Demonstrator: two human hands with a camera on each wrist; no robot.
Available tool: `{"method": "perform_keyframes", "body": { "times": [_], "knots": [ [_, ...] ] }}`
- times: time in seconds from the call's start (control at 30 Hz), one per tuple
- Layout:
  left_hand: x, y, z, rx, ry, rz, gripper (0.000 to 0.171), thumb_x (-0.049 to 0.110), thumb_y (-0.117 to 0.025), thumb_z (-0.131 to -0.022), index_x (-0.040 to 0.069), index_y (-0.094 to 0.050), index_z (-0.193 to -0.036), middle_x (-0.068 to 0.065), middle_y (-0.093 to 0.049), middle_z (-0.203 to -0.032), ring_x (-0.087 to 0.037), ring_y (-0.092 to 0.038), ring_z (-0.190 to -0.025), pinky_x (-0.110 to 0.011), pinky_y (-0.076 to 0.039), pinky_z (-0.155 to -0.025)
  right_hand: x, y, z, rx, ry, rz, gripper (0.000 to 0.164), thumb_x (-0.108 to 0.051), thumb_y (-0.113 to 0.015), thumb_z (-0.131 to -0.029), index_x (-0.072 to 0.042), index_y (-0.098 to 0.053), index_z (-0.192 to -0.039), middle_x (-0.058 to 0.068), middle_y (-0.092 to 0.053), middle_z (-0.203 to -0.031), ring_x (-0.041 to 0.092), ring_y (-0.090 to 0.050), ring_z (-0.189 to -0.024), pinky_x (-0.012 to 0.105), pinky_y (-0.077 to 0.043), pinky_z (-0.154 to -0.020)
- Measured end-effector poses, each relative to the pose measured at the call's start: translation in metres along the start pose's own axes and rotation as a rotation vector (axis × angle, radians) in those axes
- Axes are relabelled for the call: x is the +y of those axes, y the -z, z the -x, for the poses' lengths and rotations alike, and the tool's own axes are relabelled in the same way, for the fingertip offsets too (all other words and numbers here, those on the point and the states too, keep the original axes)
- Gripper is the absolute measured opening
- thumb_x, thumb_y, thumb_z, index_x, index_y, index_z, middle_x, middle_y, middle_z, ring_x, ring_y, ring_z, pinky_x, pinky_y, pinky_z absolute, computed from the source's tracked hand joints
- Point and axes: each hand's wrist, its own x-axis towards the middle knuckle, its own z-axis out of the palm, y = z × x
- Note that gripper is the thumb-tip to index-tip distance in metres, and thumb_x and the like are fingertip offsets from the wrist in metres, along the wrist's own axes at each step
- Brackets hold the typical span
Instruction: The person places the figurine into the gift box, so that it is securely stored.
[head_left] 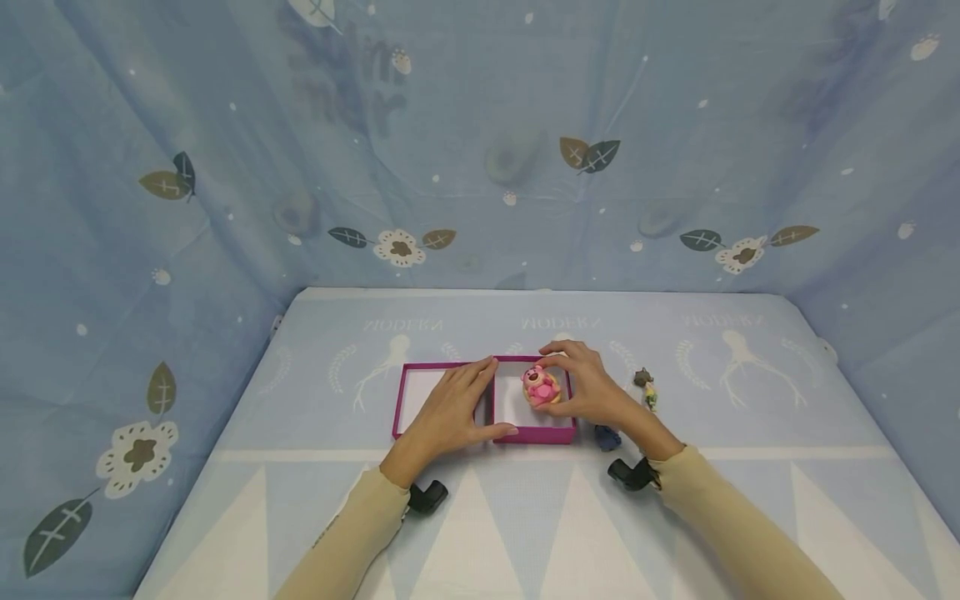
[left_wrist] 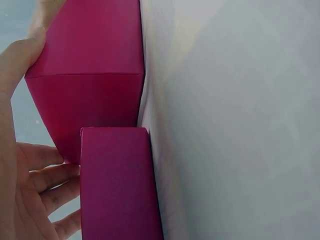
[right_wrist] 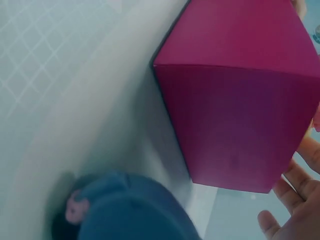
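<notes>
Pink bear toy point(head_left: 541, 387) was over the open mouth of a magenta box point(head_left: 534, 435), toward the box's right edge; whether its base touched the box floor was hard to tell. Thumb and forefinger of the right hand point(head_left: 588, 393) pinched it. The left hand point(head_left: 452, 412) rested at the box's left edge, its fingers stretched toward the far left corner and its thumb on the near rim. Just beside that edge lay a shallower magenta lid point(head_left: 423, 387), white inside facing up. A blue toy point(head_left: 607, 437) sat on the table point(head_left: 480, 567) near the box's near right corner, and a small brown-haired figure point(head_left: 648, 390) lay farther toward the table's right edge. Beyond the table's far edge hung blue cloth point(head_left: 480, 183) printed with leaves and flowers.
</notes>
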Motion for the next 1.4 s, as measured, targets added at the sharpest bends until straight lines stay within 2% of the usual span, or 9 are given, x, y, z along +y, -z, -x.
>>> {"method": "perform_keyframes", "body": {
  "times": [0.13, 0.3, 0.43, 0.67, 0.87, 1.13, 1.4],
  "knots": [
    [-0.001, -0.001, 0.001, -0.015, 0.01, 0.009, 0.105, 0.076, -0.059, -0.077, 0.007, -0.033, -0.152, -0.007, -0.039, -0.155, -0.024, -0.042, -0.139, -0.042, -0.032, -0.116, 0.003, -0.005, -0.002, -0.008, -0.009, -0.002, 0.058, -0.031, -0.091, -0.066, -0.009, -0.069, -0.115, 0.012, -0.051, -0.136, 0.035, -0.037, -0.132, 0.063, -0.023, -0.106],
    [-0.001, -0.002, 0.001, 0.002, 0.003, 0.019, 0.104, 0.075, -0.061, -0.078, 0.006, -0.034, -0.152, -0.007, -0.04, -0.154, -0.024, -0.043, -0.138, -0.042, -0.034, -0.115, 0.008, -0.011, -0.006, -0.027, -0.011, -0.011, 0.058, -0.031, -0.091, -0.066, -0.009, -0.069, -0.115, 0.013, -0.05, -0.135, 0.035, -0.04, -0.131, 0.063, -0.027, -0.102],
    [-0.002, -0.003, 0.001, 0.016, -0.007, 0.017, 0.104, 0.073, -0.062, -0.078, 0.006, -0.035, -0.152, -0.007, -0.041, -0.154, -0.024, -0.043, -0.138, -0.042, -0.035, -0.114, 0.008, -0.014, -0.009, -0.045, -0.027, -0.005, 0.058, -0.031, -0.092, -0.065, -0.01, -0.07, -0.114, 0.013, -0.051, -0.135, 0.034, -0.041, -0.131, 0.063, -0.028, -0.103],
    [-0.002, -0.003, 0.001, 0.002, 0.007, 0.02, 0.104, 0.074, -0.061, -0.078, 0.007, -0.034, -0.152, -0.006, -0.04, -0.155, -0.023, -0.043, -0.138, -0.042, -0.034, -0.115, 0.007, -0.016, -0.015, -0.064, -0.028, -0.001, 0.058, -0.034, -0.09, -0.066, -0.01, -0.07, -0.116, 0.014, -0.05, -0.136, 0.035, -0.041, -0.131, 0.065, -0.026, -0.104],
    [-0.002, -0.003, 0.002, 0.008, -0.003, 0.026, 0.103, 0.074, -0.06, -0.079, 0.006, -0.035, -0.152, -0.007, -0.04, -0.154, -0.023, -0.043, -0.138, -0.042, -0.035, -0.115, 0.005, -0.02, -0.02, -0.085, -0.031, 0.004, 0.062, -0.034, -0.091, -0.065, -0.009, -0.07, -0.118, 0.016, -0.049, -0.137, 0.037, -0.04, -0.13, 0.064, -0.031, -0.103],
    [-0.002, -0.002, 0.0, 0.032, -0.023, 0.018, 0.103, 0.074, -0.06, -0.078, 0.006, -0.035, -0.151, -0.008, -0.041, -0.154, -0.024, -0.044, -0.137, -0.043, -0.036, -0.113, -0.001, -0.019, -0.024, -0.084, -0.046, 0.097, 0.062, -0.037, -0.091, -0.064, -0.011, -0.071, -0.116, 0.015, -0.05, -0.137, 0.037, -0.039, -0.132, 0.064, -0.029, -0.105],
    [-0.002, -0.002, -0.001, 0.012, -0.006, 0.018, 0.104, 0.074, -0.061, -0.078, 0.007, -0.034, -0.152, -0.007, -0.039, -0.155, -0.024, -0.042, -0.139, -0.044, -0.035, -0.114, -0.006, -0.02, -0.027, -0.068, -0.016, 0.191, 0.061, -0.041, -0.091, -0.062, -0.012, -0.073, -0.113, 0.014, -0.052, -0.137, 0.04, -0.038, -0.135, 0.065, -0.022, -0.109]
  ]
}}
